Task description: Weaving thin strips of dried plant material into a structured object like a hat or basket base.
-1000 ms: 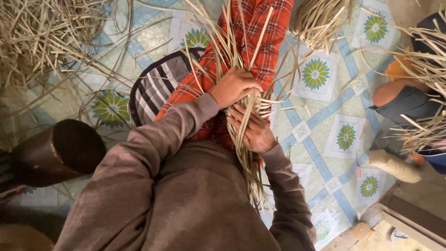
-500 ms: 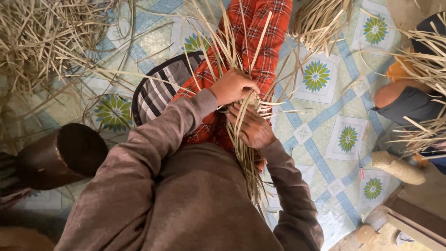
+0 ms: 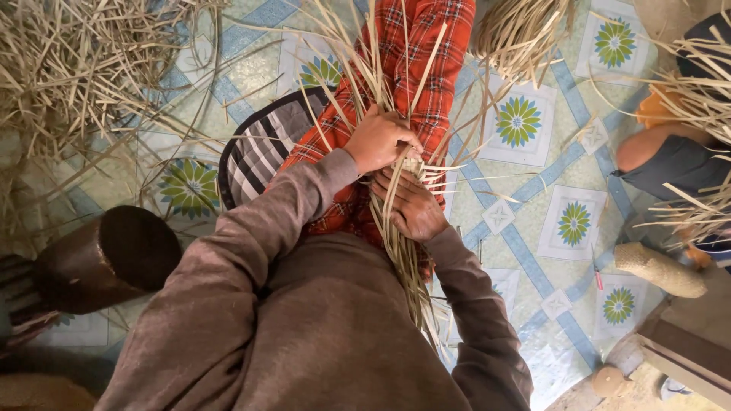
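My left hand [image 3: 378, 139] is closed over the top of a small woven piece of pale straw strips [image 3: 412, 164] held above my lap. My right hand [image 3: 413, 206] grips the same weave from below, fingers curled round the strands. Long loose ends of the straw strips fan upward [image 3: 358, 53] and trail down past my right forearm [image 3: 411, 281]. My legs in red checked cloth [image 3: 426, 84] stretch out under the work. Both arms wear brown sleeves.
A big heap of loose straw [image 3: 84, 68] lies at the upper left. A dark round drum-like object [image 3: 106, 255] lies at my left. A striped cushion [image 3: 263, 144] is beside my leg. Another person [image 3: 670, 152] sits at the right with straw. Patterned floor mat [image 3: 533, 190].
The hands stay locked on the weave; my left hand has shifted slightly over the strands. The view has barely moved.
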